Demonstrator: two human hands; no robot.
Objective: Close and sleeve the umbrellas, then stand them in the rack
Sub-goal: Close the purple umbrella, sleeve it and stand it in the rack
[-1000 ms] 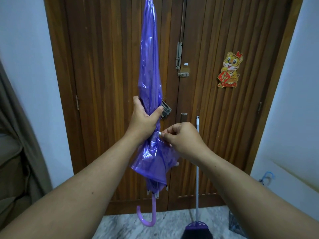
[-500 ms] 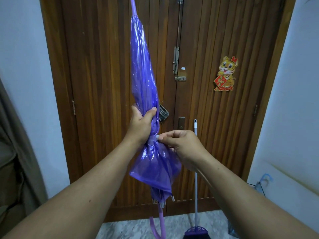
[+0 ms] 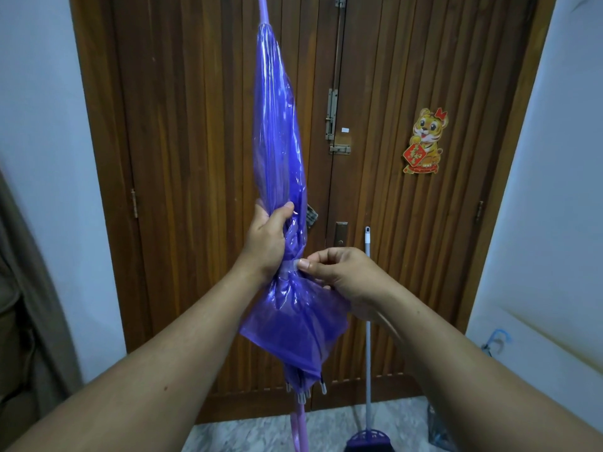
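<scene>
Gripping the folded purple translucent plastic umbrella [image 3: 277, 151] mid-canopy, left hand [image 3: 266, 239] holds it upright; right hand [image 3: 346, 275] pinches what seems its strap.

The umbrella [image 3: 277, 151] runs out of the frame at both ends: its tip is cut off at the top edge, and the curve of its handle at the bottom. The left hand [image 3: 266, 243] wraps the folds, hiding its fingers behind the plastic. The right hand [image 3: 342, 275] covers whatever it pinches at the band; only a pale scrap shows. The broom [image 3: 368, 321] at near right loses its head to the bottom edge. A small checked thing [image 3: 311, 216] behind the umbrella is mostly hidden and cannot be identified.
</scene>
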